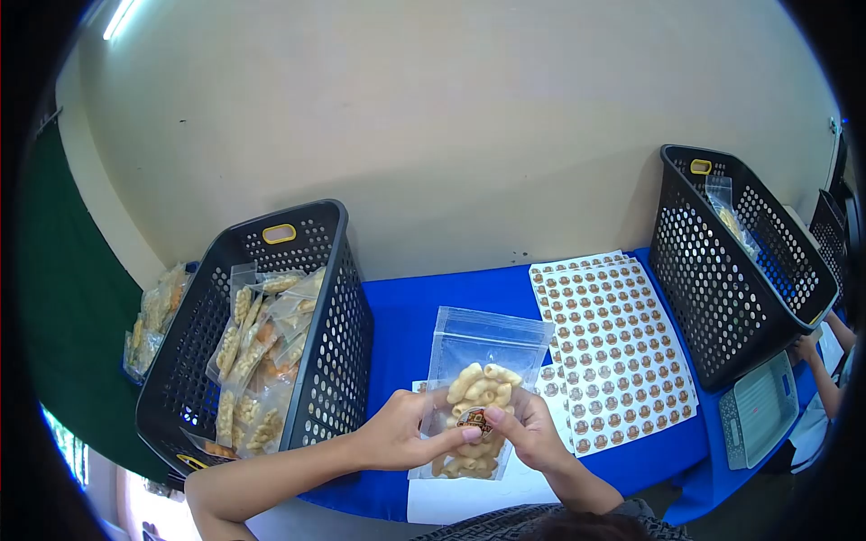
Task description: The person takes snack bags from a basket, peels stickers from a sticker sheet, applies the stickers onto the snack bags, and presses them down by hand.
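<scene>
A clear zip bag [487, 361] of pale, curled snack pieces is held upright over the blue-covered table. My left hand [406, 433] grips its left side, with the thumb on a round brown sticker [474, 421] on the bag's front. From the right, my right hand [532, 433] holds the bag, its thumb at the sticker's upper right edge. Both hands' other fingers are partly hidden behind the bag. Sheets of round brown stickers [613, 352] lie just right of the bag. White paper [442, 500] lies beneath the hands.
A black basket [338, 361] full of snack bags stands left; more bags [158, 311] lie beyond it. Another black basket [704, 288] holding a bag stands right, near a grey-green tray [762, 410]. Another person's hand and arm [821, 374] show at the far right.
</scene>
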The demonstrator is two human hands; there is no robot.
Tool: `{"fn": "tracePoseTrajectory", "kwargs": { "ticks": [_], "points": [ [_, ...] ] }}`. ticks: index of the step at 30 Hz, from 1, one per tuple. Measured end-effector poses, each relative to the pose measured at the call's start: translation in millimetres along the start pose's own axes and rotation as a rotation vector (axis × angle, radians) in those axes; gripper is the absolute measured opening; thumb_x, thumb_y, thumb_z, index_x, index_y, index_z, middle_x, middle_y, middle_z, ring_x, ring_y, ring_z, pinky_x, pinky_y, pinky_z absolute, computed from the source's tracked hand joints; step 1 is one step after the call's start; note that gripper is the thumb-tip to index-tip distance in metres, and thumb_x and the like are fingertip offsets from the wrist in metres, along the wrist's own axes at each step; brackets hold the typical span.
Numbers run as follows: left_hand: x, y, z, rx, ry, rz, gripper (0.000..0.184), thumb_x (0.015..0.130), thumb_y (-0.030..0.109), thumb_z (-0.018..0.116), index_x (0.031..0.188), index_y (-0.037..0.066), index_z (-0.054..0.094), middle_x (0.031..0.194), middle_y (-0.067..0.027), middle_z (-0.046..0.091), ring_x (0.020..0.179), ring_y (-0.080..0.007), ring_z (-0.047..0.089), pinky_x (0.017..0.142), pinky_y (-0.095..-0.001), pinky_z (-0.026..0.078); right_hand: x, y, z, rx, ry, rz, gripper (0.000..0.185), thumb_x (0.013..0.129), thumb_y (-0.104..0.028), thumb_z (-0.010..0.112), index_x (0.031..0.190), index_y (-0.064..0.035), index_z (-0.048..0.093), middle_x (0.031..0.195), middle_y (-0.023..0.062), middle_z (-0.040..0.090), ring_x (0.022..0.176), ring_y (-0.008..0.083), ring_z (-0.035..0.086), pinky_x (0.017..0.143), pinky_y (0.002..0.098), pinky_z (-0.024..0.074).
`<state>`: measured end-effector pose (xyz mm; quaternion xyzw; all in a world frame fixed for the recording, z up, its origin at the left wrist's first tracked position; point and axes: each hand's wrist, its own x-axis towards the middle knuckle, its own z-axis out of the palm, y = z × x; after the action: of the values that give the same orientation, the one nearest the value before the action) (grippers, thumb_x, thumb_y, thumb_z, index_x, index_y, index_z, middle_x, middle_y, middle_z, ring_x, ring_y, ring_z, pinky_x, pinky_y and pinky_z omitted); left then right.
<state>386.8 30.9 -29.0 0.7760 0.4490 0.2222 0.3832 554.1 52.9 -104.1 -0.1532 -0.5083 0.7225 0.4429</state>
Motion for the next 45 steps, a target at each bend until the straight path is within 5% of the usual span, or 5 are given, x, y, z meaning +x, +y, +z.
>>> {"fn": "tracePoseTrajectory", "kwargs": {
  "ticks": [6,16,21,30,45],
  "points": [
    [0,-11,6,0.047,-0.001,0.114,0.064,0.065,0.034,0.068,0.104,-0.008,0.039,0.083,-0.0222,0.056,0.074,-0.0301,0.06,0.066,-0.0332,0.047,4,5,2,0.05,0.092,-0.01,0.038,0.08,-0.013,0.054,0.111,0.0055,0.04,0.099,0.0119,0.054,0.09,0.0154,0.054,0.078,0.0267,0.0443],
    [0,-10,5,0.056,-0.058,-0.105,0.067,0.064,0.032,0.07,0.108,-0.005,0.036,0.09,-0.0197,0.057,0.081,-0.0263,0.059,0.071,-0.0312,0.046,3,4,0,-0.211,0.081,-0.027,0.053,0.069,-0.013,0.068,0.109,0.0055,0.039,0.096,0.013,0.055,0.087,0.0162,0.056,0.076,0.0267,0.0461],
    [0,-2,4,0.252,0.132,0.14,0.076,0.057,0.033,0.075,0.109,-0.003,0.034,0.092,-0.0137,0.047,0.085,-0.0226,0.052,0.067,-0.0293,0.047,1,-6,-5,-0.141,0.036,0.01,0.043,0.069,-0.008,0.067,0.102,0.0049,0.043,0.09,0.0125,0.057,0.083,0.0161,0.057,0.072,0.0261,0.0478],
    [3,-9,2,-0.145,0.363,0.034,0.011,0.074,0.011,0.06,0.076,0.0,0.064,0.07,-0.0094,0.059,0.065,-0.0128,0.055,0.06,-0.0237,0.044,-8,10,-6,-0.524,-0.085,0.101,0.046,0.063,-0.029,0.072,0.091,0.0004,0.051,0.08,0.0118,0.06,0.076,0.0148,0.058,0.066,0.0277,0.0463],
    [-1,-6,8,-0.112,0.147,0.08,0.013,0.073,0.01,0.062,0.081,0.0,0.063,0.073,-0.0113,0.06,0.067,-0.014,0.057,0.06,-0.0237,0.044,-7,-3,-13,-0.505,0.056,-0.296,0.01,0.075,-0.01,0.058,0.077,-0.0003,0.059,0.069,0.0087,0.059,0.065,0.0137,0.055,0.058,0.0242,0.0422]
  ]
}}
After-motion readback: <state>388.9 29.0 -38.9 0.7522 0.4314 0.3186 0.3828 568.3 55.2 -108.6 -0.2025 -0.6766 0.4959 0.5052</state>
